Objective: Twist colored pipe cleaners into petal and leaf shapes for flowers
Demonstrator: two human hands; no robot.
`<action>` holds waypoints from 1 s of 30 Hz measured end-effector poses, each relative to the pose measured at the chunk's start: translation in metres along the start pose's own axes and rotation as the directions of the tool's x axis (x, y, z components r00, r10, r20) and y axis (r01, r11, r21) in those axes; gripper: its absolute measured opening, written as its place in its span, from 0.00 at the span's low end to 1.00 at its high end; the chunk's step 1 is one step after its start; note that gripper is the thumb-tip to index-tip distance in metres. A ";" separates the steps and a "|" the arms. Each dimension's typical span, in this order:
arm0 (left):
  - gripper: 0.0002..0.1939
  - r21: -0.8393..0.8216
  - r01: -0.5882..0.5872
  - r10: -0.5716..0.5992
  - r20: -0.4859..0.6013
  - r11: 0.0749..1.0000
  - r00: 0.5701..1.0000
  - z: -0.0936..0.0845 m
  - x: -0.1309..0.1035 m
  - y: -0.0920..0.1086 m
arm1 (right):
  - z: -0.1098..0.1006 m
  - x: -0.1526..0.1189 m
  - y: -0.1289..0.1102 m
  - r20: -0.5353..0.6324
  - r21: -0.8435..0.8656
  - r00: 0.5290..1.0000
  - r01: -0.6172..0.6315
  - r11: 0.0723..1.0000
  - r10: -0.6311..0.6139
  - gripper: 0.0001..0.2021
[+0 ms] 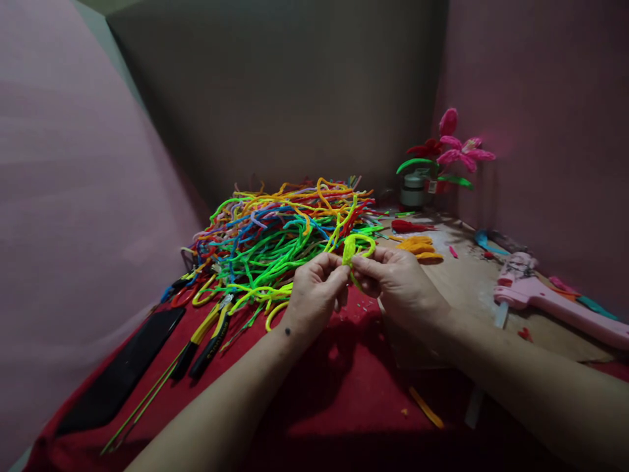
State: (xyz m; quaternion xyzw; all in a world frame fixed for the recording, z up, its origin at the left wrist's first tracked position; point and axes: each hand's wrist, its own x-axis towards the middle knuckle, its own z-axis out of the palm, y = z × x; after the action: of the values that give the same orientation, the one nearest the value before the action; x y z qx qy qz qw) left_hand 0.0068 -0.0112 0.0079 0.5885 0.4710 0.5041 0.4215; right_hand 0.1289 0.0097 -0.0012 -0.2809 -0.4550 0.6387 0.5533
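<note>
Pinched between both hands is a yellow-green pipe cleaner (349, 249), bent into loops, held up over the near edge of a big heap of pipe cleaners (289, 236) in many colours. My left hand (318, 288) grips its left side with thumb and forefinger. On the other side, my right hand (393, 278) has thumb and fingers closed on the same piece, close to the left fingertips. One loop stands out above the right fingers. The lower part of the piece is partly hidden by the fingers.
Left on the red cloth (314, 406) lie yellow-black pliers (206, 337), a black phone-like slab (122, 367) and thin green stems (147, 396). At right, a pink glue gun (550, 298) and orange looped pieces (420, 249) rest on cardboard (472, 282). Pink pipe-cleaner flowers (464, 151) stand behind.
</note>
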 end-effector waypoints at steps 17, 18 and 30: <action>0.05 -0.094 0.031 -0.028 0.030 0.995 0.999 -0.004 -0.005 0.012 | 0.003 -0.007 -0.014 0.012 -0.328 0.979 0.198 0.924 -0.205 0.03; 0.05 -0.092 0.031 -0.028 0.032 0.995 0.999 -0.004 -0.005 0.012 | 0.003 -0.007 -0.014 0.013 -0.349 0.976 0.208 0.914 -0.217 0.03; 0.08 -0.020 0.073 -0.073 0.023 0.997 0.997 -0.002 -0.007 0.011 | -0.001 -0.005 -0.008 0.061 -0.504 0.964 0.254 0.825 -0.259 0.06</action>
State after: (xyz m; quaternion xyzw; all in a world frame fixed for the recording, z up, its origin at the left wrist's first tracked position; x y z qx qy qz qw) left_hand 0.0058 -0.0204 0.0177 0.5721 0.4823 0.4867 0.4507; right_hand 0.1347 0.0053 0.0045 -0.3561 -0.6377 0.4147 0.5427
